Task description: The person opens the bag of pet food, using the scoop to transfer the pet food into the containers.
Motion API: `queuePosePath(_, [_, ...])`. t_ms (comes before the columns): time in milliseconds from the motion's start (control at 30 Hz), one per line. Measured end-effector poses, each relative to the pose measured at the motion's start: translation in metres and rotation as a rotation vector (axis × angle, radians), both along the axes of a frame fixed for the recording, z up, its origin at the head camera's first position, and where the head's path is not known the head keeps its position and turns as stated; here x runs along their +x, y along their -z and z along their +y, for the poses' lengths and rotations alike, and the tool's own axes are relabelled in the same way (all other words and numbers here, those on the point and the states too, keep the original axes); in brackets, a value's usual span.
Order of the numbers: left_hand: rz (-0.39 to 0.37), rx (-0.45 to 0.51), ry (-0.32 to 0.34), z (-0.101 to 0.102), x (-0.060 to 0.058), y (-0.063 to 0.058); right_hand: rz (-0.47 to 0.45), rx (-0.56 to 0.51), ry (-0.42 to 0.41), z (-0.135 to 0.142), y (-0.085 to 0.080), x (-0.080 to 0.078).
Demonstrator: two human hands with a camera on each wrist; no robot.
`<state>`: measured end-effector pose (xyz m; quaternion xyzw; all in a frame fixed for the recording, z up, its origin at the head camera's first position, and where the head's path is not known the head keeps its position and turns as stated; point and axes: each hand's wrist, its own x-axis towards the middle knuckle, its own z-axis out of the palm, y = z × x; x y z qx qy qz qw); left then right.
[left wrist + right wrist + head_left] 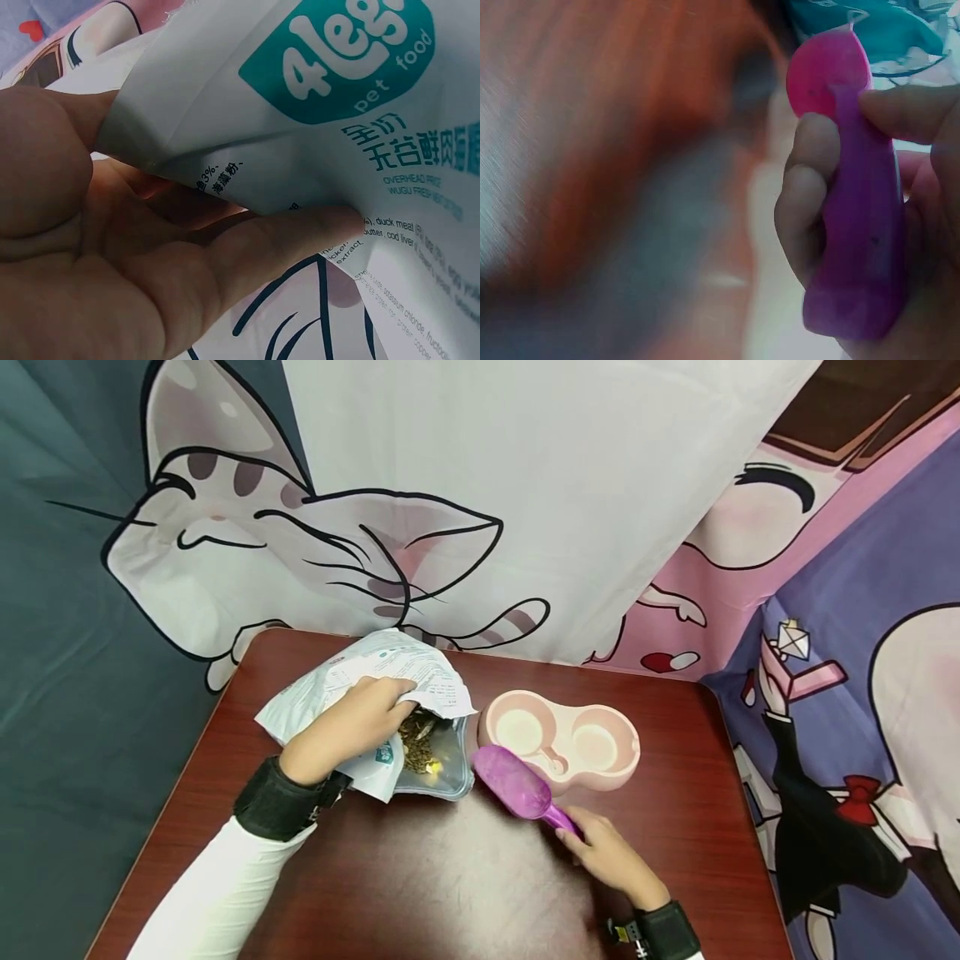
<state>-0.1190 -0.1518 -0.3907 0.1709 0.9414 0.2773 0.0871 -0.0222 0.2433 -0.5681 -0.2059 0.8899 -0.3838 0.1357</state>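
My left hand (348,727) grips the folded edge of a white pet food bag (401,664), thumb on one side and fingers on the other in the left wrist view. Dry brown pet food (417,743) with a yellow bit shows below the bag's edge, over a clear plastic container (453,777) that the bag partly hides. My right hand (611,856) holds a purple scoop (513,781) by its handle, fingers wrapped around it. The scoop's tip points left toward the container's right side, and no food shows in it.
Behind the scoop stands a pink double pet bowl (562,727) with two round hollows. The brown wooden table (420,877) ends at a cartoon-printed cloth (570,510) hanging along the back and sides.
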Motion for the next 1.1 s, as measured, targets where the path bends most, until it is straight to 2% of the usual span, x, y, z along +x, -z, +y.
queuePosePath(133, [0.004,-0.007,0.001,0.000,0.000,0.000,0.282,0.114,-0.012,0.007,-0.031,-0.005])
queuePosePath(233, [0.005,-0.014,-0.001,-0.001,0.000,0.001,0.411,0.163,-0.053,0.007,-0.059,-0.011])
queuePosePath(333, [0.007,-0.011,0.001,-0.001,0.000,0.000,0.413,0.165,-0.107,0.004,-0.083,-0.015])
queuePosePath(467, [0.009,-0.007,0.008,-0.001,0.000,-0.001,0.381,0.176,-0.169,-0.003,-0.101,-0.018])
queuePosePath(700, [-0.007,-0.003,0.005,0.001,-0.001,-0.001,0.346,0.180,-0.235,-0.018,-0.111,-0.023])
queuePosePath(867, [-0.012,-0.005,-0.001,0.000,-0.001,-0.002,0.346,0.241,-0.323,-0.032,-0.116,-0.026])
queuePosePath(933, [-0.009,-0.006,-0.003,0.001,-0.001,-0.003,0.399,0.289,-0.349,-0.040,-0.120,-0.025])
queuePosePath(1100, [-0.012,-0.003,-0.006,0.002,0.000,-0.003,0.651,0.462,-0.342,-0.065,-0.126,-0.020])
